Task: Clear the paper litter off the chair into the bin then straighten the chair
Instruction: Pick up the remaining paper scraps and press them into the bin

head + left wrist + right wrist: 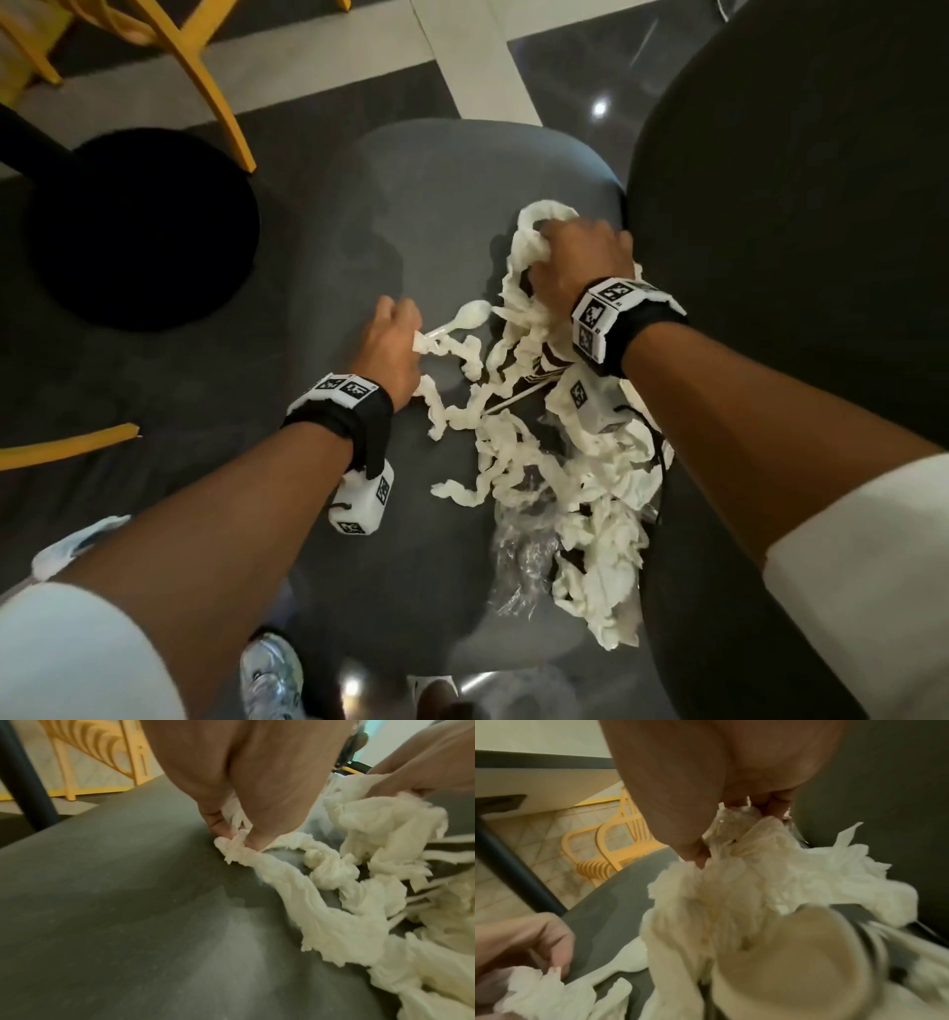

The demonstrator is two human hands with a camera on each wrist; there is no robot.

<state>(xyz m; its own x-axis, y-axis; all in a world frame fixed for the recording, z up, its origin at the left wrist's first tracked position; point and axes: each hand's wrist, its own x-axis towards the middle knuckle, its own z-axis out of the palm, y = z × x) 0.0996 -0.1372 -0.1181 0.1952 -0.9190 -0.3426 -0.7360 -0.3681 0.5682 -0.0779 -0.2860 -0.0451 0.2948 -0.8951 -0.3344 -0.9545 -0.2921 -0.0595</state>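
Observation:
A grey chair seat carries a tangle of white paper strips, with a white plastic spoon and a clear plastic wrapper among them. My left hand pinches the end of one paper strip on the seat's left side. My right hand grips a bunch of paper at the seat's far right, against the dark backrest. A paper cup lies in the pile below that hand.
A black round table base stands on the floor to the left, with yellow chairs beyond it. A yellow chair leg pokes in at left. My shoes are by the seat's near edge. No bin is in view.

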